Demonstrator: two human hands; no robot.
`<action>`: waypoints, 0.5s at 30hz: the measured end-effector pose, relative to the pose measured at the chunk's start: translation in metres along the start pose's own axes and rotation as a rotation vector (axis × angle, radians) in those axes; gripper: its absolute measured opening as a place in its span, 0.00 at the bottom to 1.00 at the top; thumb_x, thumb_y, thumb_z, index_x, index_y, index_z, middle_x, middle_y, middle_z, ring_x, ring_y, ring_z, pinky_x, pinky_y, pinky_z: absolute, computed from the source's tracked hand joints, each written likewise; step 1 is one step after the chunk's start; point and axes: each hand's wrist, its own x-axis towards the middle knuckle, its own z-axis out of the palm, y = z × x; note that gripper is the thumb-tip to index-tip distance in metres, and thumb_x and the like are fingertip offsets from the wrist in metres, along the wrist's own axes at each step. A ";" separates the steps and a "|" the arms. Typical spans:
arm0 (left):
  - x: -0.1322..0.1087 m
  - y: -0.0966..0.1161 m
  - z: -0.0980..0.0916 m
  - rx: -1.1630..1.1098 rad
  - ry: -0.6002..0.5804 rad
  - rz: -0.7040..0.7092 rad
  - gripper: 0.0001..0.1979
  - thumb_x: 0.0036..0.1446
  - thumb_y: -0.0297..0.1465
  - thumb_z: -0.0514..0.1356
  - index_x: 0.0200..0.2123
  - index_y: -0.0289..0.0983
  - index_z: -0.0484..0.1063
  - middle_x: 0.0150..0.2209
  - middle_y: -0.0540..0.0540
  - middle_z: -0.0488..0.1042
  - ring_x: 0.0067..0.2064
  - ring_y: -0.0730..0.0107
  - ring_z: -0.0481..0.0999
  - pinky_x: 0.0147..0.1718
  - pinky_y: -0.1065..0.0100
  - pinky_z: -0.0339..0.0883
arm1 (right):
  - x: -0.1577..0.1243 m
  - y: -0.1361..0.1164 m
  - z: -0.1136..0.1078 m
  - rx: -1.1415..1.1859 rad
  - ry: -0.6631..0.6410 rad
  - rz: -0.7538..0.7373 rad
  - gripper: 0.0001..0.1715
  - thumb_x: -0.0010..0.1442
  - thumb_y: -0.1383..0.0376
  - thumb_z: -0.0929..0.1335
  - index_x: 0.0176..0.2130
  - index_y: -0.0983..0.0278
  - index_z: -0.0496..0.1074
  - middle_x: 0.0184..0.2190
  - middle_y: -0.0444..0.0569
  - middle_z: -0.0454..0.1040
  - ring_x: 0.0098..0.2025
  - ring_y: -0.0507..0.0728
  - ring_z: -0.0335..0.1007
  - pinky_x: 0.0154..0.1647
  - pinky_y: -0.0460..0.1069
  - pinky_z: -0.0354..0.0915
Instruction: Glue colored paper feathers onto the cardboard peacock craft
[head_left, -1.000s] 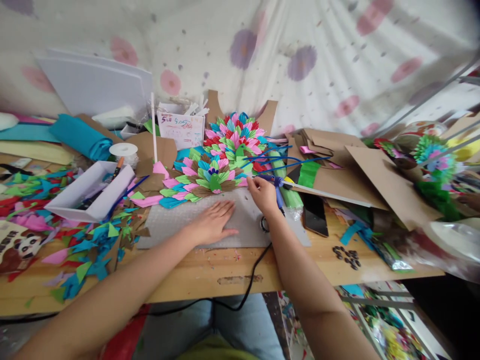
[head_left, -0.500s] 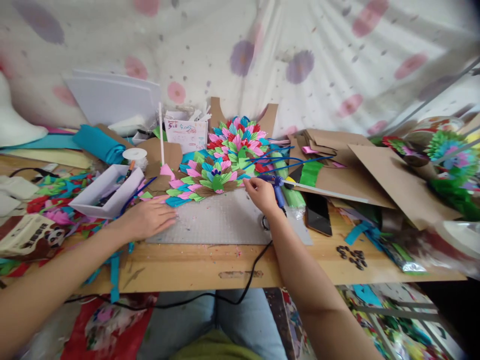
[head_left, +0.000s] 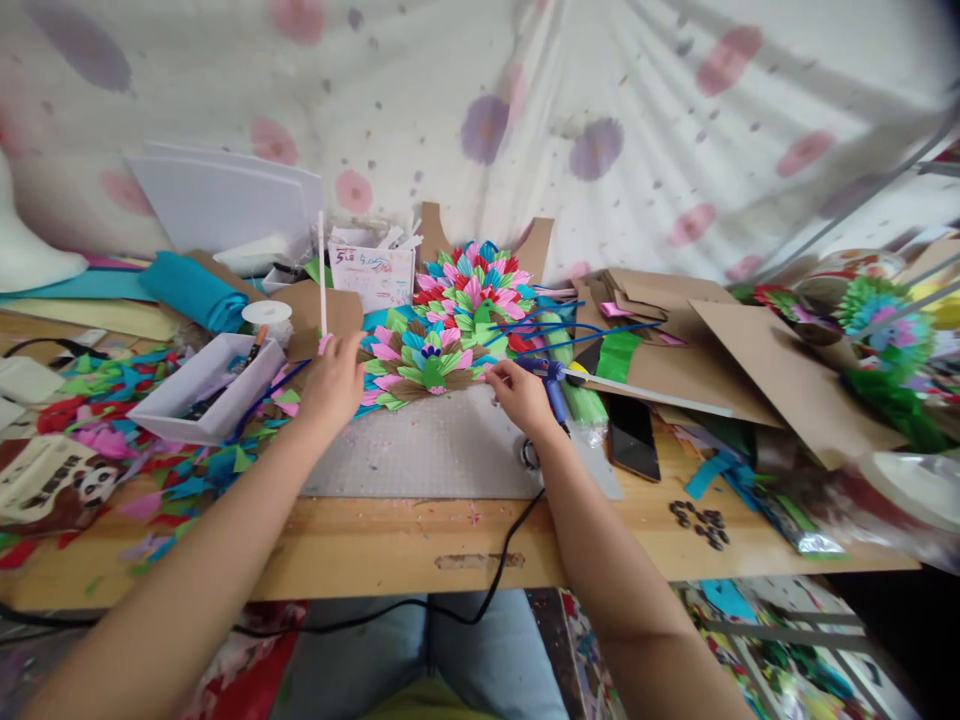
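Bottom center: legs in jeans (head_left: 495, 650), black cord (head_left: 491, 598) looping across them and up onto the wooden table (head_left: 352, 555). Dark beads (head_left: 705, 525) in a loose pile, lower right. Gray mat (head_left: 420, 455) mid-frame near the table's front edge. Heap of paper scraps (head_left: 187, 485), lower left, panda-printed packet (head_left: 56, 485) beside it.

Left hand (head_left: 334, 385), left of center, fingers curled at left edge of the paper petal fan (head_left: 433, 375); contact and pinch hidden, cannot tell. Right hand (head_left: 521, 395), right of center, thumb and fingertips drawn close together by the fan's right edge; cannot tell if a petal is caught between. Fan sits center frame at the mat's far edge, between both hands.

Glue gun (head_left: 555, 395) just right of right hand; phone (head_left: 632, 440) farther right, flat on table. White tray (head_left: 169, 428) with pens, left. Second petal piece (head_left: 480, 285) right behind the fan. Cardboard (head_left: 787, 385) stacked at right. Box with handwriting (head_left: 371, 275) upper left of center. Spotted curtain (head_left: 375, 60) fills the top.
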 end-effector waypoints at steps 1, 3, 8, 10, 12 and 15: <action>0.001 0.006 0.006 -0.034 0.003 0.012 0.20 0.53 0.26 0.54 0.51 0.38 0.65 0.48 0.40 0.71 0.43 0.63 0.75 0.43 0.64 0.65 | -0.001 0.000 0.000 0.013 -0.040 0.011 0.08 0.57 0.61 0.62 0.33 0.61 0.69 0.26 0.42 0.74 0.21 0.49 0.65 0.28 0.45 0.57; 0.003 0.014 0.016 -0.056 -0.006 -0.044 0.19 0.54 0.29 0.54 0.51 0.37 0.66 0.42 0.42 0.74 0.40 0.62 0.75 0.41 0.64 0.65 | -0.003 -0.004 -0.002 -0.029 -0.098 0.025 0.09 0.58 0.62 0.62 0.34 0.61 0.70 0.23 0.40 0.73 0.20 0.49 0.64 0.28 0.44 0.57; 0.002 0.002 0.021 0.040 0.063 -0.185 0.18 0.60 0.35 0.47 0.48 0.37 0.70 0.35 0.40 0.75 0.41 0.55 0.74 0.41 0.58 0.63 | -0.001 -0.029 -0.019 -0.388 -0.123 0.098 0.18 0.58 0.54 0.63 0.25 0.62 0.71 0.21 0.44 0.73 0.25 0.52 0.67 0.27 0.46 0.55; 0.002 -0.008 0.019 0.005 0.133 -0.101 0.19 0.58 0.31 0.51 0.52 0.37 0.67 0.43 0.38 0.74 0.48 0.54 0.71 0.46 0.55 0.60 | 0.010 -0.038 -0.027 -0.472 -0.157 0.070 0.14 0.58 0.57 0.63 0.30 0.61 0.74 0.27 0.46 0.76 0.30 0.54 0.69 0.30 0.46 0.57; 0.003 -0.015 0.017 -0.023 0.197 -0.033 0.16 0.54 0.30 0.55 0.47 0.37 0.70 0.49 0.37 0.71 0.54 0.52 0.65 0.53 0.52 0.53 | 0.030 -0.042 -0.031 -0.552 -0.191 0.009 0.13 0.58 0.60 0.64 0.39 0.60 0.74 0.37 0.48 0.76 0.39 0.56 0.70 0.36 0.47 0.59; 0.002 -0.017 0.015 -0.049 0.221 0.010 0.06 0.54 0.33 0.57 0.30 0.39 0.72 0.46 0.40 0.73 0.55 0.52 0.63 0.58 0.47 0.42 | 0.071 -0.038 -0.029 -0.773 -0.303 0.018 0.18 0.59 0.61 0.62 0.45 0.64 0.74 0.49 0.56 0.71 0.51 0.61 0.64 0.46 0.51 0.59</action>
